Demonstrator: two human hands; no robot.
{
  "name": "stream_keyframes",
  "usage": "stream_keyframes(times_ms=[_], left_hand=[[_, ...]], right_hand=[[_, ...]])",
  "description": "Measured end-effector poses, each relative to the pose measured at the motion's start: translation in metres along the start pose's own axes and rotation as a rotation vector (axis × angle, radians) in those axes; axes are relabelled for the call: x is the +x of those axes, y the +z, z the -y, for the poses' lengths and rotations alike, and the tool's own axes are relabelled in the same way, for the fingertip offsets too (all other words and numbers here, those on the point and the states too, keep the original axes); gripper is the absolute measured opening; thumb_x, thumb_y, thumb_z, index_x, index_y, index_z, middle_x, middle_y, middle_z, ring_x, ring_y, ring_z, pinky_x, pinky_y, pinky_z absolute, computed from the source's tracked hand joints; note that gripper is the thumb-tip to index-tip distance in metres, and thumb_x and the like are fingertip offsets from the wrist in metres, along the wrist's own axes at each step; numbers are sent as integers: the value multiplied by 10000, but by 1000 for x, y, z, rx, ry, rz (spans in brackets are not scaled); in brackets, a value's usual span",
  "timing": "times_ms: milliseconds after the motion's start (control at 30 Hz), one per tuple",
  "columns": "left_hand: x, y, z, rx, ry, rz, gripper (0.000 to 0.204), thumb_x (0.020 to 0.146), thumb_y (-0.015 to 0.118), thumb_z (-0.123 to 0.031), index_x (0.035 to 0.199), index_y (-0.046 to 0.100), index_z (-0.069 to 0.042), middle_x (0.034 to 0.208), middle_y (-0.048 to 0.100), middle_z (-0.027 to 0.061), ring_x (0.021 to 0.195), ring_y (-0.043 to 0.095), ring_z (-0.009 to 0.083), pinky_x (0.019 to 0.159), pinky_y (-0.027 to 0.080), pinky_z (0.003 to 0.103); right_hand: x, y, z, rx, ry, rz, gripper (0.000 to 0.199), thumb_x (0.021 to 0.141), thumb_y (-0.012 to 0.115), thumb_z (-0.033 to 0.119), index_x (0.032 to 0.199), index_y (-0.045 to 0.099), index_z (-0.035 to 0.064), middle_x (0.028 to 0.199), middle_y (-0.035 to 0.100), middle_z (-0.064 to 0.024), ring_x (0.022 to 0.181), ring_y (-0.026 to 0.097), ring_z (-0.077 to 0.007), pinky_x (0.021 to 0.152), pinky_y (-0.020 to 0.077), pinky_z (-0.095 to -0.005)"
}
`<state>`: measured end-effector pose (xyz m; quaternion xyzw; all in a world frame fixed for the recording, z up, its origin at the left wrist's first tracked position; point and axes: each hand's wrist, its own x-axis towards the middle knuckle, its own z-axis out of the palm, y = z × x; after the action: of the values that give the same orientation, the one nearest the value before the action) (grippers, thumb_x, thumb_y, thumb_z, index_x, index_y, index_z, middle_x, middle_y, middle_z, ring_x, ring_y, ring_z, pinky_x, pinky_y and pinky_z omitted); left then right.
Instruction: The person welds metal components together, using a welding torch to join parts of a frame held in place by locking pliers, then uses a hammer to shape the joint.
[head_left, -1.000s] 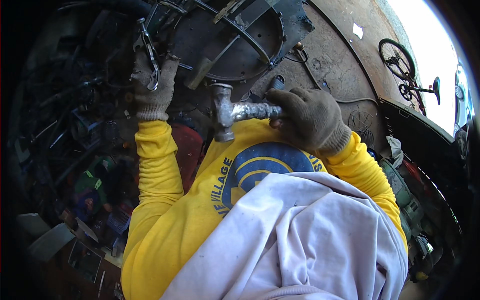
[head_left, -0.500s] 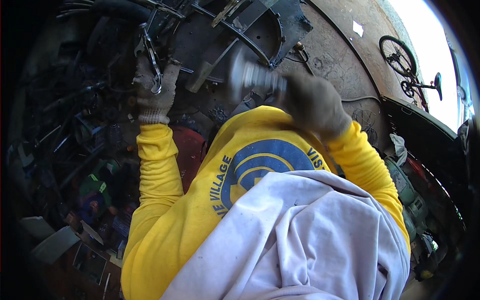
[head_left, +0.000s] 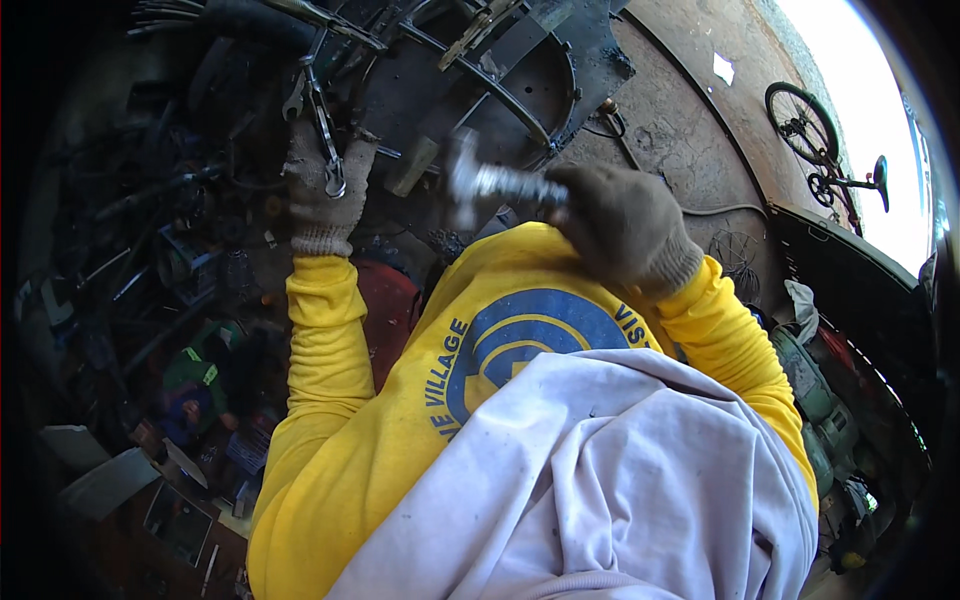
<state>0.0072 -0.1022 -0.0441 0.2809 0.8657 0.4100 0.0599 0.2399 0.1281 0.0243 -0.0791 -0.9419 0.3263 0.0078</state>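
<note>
1. The right hand (head_left: pixel 625 225), in a dark knit glove, is clamped around the handle of a steel hammer (head_left: pixel 490 183); the hammer head is blurred and sits just above the yellow sweatshirt (head_left: pixel 340 420).
2. The left hand (head_left: pixel 322 190), in a pale knit glove, is closed around a thin metal tool (head_left: pixel 322 120) that stands up against a dark, round metal frame (head_left: pixel 480 70).
3. The two hands are apart, the hammer head between them.
4. A round blue emblem with lettering along its rim (head_left: pixel 530 345) sits on the sweatshirt's chest; a white cloth (head_left: pixel 620 480) lies below it.
5. A small white scrap (head_left: pixel 724 68) lies on the rusty ground at upper right, near a bicycle (head_left: pixel 820 140).
6. Dim clutter at left includes a green-and-red object (head_left: pixel 195 385) and a flat grey box (head_left: pixel 105 480).
</note>
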Motion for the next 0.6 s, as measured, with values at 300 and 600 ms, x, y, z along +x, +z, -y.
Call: stream_keyframes(times_ms=[300,600], left_hand=[[0,0,-1,-4,7,4,649,883,786,-281,1382,508,29,1260,636,246,1137,650,405,981,516,464],[0,2,0,-29,62,-15,599,861,792,-226,1338,529,24,1239,641,233,1111,655,405,957,525,461]], right_hand=[[4,1,-4,50,164,41,270,973,660,337,1059,690,83,783,680,-146,734,703,-348,654,545,-449],[-1,-5,5,38,52,6,267,948,688,317,1084,684,87,826,700,-140,755,713,-344,665,556,-437]])
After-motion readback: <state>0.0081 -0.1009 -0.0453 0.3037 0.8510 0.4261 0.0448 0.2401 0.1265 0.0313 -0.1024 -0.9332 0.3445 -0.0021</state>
